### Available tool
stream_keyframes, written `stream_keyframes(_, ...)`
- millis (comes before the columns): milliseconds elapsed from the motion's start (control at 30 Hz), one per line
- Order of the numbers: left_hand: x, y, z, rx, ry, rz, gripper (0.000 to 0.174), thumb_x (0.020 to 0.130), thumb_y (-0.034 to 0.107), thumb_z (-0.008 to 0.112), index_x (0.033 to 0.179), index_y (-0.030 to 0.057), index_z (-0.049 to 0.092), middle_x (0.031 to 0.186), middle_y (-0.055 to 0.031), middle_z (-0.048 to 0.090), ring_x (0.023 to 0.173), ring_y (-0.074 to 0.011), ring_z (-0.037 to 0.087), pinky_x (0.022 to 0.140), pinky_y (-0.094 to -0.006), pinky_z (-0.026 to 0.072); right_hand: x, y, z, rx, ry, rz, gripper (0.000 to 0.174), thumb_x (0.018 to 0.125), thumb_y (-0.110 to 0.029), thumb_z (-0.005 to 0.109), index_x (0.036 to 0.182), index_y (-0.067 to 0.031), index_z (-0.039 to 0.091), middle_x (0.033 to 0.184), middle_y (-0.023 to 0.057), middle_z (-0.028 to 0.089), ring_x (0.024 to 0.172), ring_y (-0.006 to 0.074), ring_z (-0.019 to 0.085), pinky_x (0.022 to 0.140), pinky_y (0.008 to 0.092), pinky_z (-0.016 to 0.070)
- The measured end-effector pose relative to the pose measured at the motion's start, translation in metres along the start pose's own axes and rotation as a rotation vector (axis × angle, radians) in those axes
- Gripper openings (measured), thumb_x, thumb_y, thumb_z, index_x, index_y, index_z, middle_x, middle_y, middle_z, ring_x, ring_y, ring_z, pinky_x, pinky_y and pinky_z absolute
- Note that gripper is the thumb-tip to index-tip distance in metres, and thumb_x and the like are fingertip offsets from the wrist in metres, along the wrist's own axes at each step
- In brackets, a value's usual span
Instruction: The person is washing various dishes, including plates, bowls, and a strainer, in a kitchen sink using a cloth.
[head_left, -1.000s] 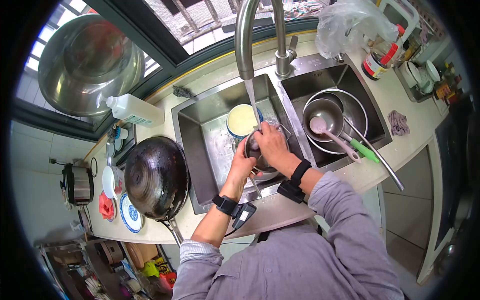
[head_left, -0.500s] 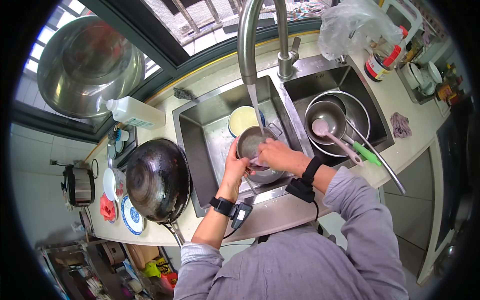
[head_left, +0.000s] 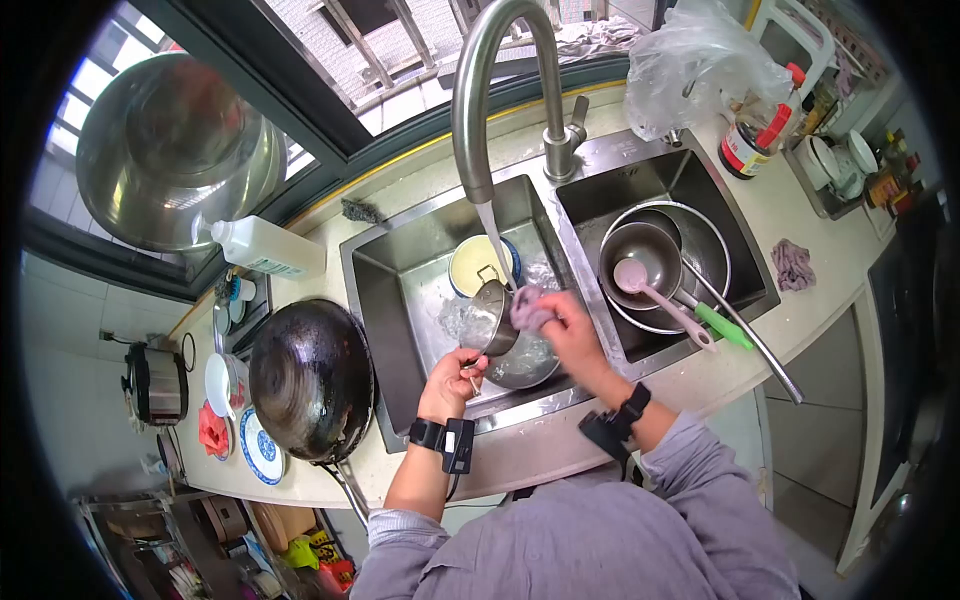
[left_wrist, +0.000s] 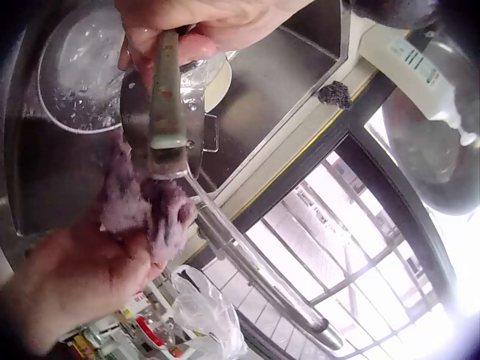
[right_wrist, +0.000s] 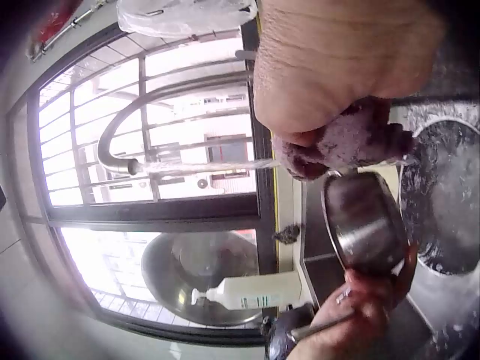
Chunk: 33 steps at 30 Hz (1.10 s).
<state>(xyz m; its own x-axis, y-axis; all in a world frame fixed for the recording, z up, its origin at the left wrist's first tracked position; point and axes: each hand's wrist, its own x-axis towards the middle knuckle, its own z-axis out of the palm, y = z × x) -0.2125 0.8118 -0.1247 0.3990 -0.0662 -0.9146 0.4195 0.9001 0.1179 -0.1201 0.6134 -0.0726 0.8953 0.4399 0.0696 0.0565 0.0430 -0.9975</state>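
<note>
Steel shows on a small pot, which is held tilted over the left basin, gripped by its handle in the left hand. A purple cloth is clasped in the curled fingers of the right hand, close beside the pot's rim; whether the rim is touched by it cannot be told. The two hands are held apart, each closed on its own thing. Water is poured from the faucet beside the cloth and the pot. Below them, a wide vessel is seen with water in it, and a pale yellow bowl is placed near the basin's far side. In the right basin, a saucepan is nested in a larger pot, with a pink ladle laid in it. On the counter, a dark wok is set upside down left of the sink
</note>
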Motion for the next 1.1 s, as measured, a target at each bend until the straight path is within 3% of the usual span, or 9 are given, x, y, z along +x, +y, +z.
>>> stream_keyframes(100, -0.008, -0.011, 0.016, -0.216, -0.109, -0.250, 0.004, 0.076, 0.000, 0.043, 0.079, -0.0022, 0.045, 0.061, -0.0157, 0.053, 0.032, -0.0085, 0.036, 0.028, -0.0153, 0.0330, -0.017, 0.001, 0.026, -0.429, -0.002, -0.506, 0.028, 0.067, 0.002, 0.050, 0.095, -0.0041, 0.054, 0.101, 0.0160, 0.051, 0.099, 0.0319, 0.048, 0.086, 0.0369, 0.0382)
stream_keyframes(233, -0.008, -0.029, 0.014, -0.303, -0.258, -0.180, 0.015, 0.080, 0.003, 0.043, 0.093, -0.0037, 0.044, 0.075, -0.0207, 0.055, 0.041, -0.0128, 0.046, 0.028, -0.0161, 0.0335, 0.002, -0.002, 0.028, -0.449, 0.051, -0.511, 0.032, 0.070, -0.003, 0.049, 0.102, -0.0050, 0.051, 0.106, 0.0170, 0.049, 0.103, 0.0325, 0.046, 0.087, 0.0370, 0.0369)
stream_keyframes(367, -0.015, -0.039, 0.012, -0.223, -0.381, -0.269, 0.029, 0.083, 0.003, 0.042, 0.109, 0.0124, 0.038, 0.096, -0.0257, 0.054, 0.046, -0.0140, 0.049, 0.027, -0.0163, 0.0322, 0.034, 0.002, 0.019, -0.075, -0.076, -0.066, 0.029, 0.081, -0.010, 0.044, 0.109, -0.0040, 0.047, 0.103, 0.0110, 0.053, 0.097, 0.0193, 0.050, 0.086, 0.0271, 0.0366)
stream_keyframes(433, -0.015, -0.050, 0.017, -0.292, -0.465, -0.277, 0.039, 0.087, 0.018, 0.038, 0.111, -0.0121, 0.037, 0.067, -0.0173, 0.053, 0.047, -0.0158, 0.049, 0.031, -0.0204, 0.0324, 0.046, 0.007, 0.014, 0.227, -0.194, 0.150, 0.027, 0.083, -0.014, 0.044, 0.108, -0.0042, 0.048, 0.098, 0.0063, 0.055, 0.094, 0.0154, 0.051, 0.082, 0.0259, 0.0390)
stream_keyframes(567, -0.024, -0.060, 0.040, -0.213, -0.415, -0.151, 0.036, 0.086, 0.018, 0.040, 0.107, -0.0100, 0.043, 0.068, -0.0143, 0.056, 0.039, -0.0160, 0.047, 0.030, -0.0215, 0.0353, 0.032, 0.001, 0.010, 0.617, -0.096, 0.639, 0.030, 0.088, -0.025, 0.037, 0.108, -0.0050, 0.047, 0.096, 0.0036, 0.056, 0.092, 0.0103, 0.050, 0.082, 0.0249, 0.0381)
stream_keyframes(633, -0.025, -0.055, 0.053, -0.247, -0.348, -0.218, 0.016, 0.082, 0.006, 0.047, 0.096, 0.0120, 0.046, 0.073, -0.0135, 0.056, 0.039, -0.0137, 0.043, 0.024, -0.0187, 0.0301, 0.019, 0.014, 0.014, 0.584, -0.107, 0.584, 0.032, 0.090, -0.026, 0.032, 0.110, -0.0065, 0.046, 0.097, 0.0034, 0.055, 0.089, 0.0095, 0.051, 0.079, 0.0243, 0.0400)
stream_keyframes(833, 0.000, -0.040, 0.059, 0.139, -0.045, 0.483, 0.018, 0.073, -0.004, 0.047, 0.086, 0.0082, 0.042, 0.064, -0.0068, 0.049, 0.037, -0.0115, 0.040, 0.025, -0.0203, 0.0259, -0.001, 0.019, 0.014, 0.747, -0.171, 0.597, 0.035, 0.091, -0.031, 0.028, 0.114, -0.0082, 0.042, 0.105, 0.0035, 0.051, 0.093, 0.0089, 0.050, 0.069, 0.0255, 0.0470)
stream_keyframes(967, -0.020, -0.049, 0.093, 0.058, 0.210, 0.892, 0.019, 0.074, -0.001, 0.048, 0.088, 0.0066, 0.038, 0.065, -0.0064, 0.050, 0.035, -0.0102, 0.037, 0.027, -0.0214, 0.0261, -0.002, 0.008, 0.018, 0.614, -0.047, 0.445, 0.035, 0.081, -0.029, 0.054, 0.105, -0.0056, 0.045, 0.093, 0.0038, 0.052, 0.079, 0.0092, 0.052, 0.060, 0.0229, 0.0453)
stream_keyframes(1100, -0.013, -0.058, 0.086, 0.261, 0.201, 0.874, 0.022, 0.074, 0.001, 0.050, 0.090, 0.0089, 0.039, 0.062, -0.0040, 0.049, 0.037, -0.0087, 0.040, 0.029, -0.0205, 0.0291, 0.007, 0.013, 0.015, 0.319, 0.040, 0.298, 0.049, 0.069, -0.010, 0.062, 0.112, -0.0040, 0.038, 0.103, 0.0080, 0.049, 0.092, 0.0145, 0.049, 0.077, 0.0268, 0.0418)
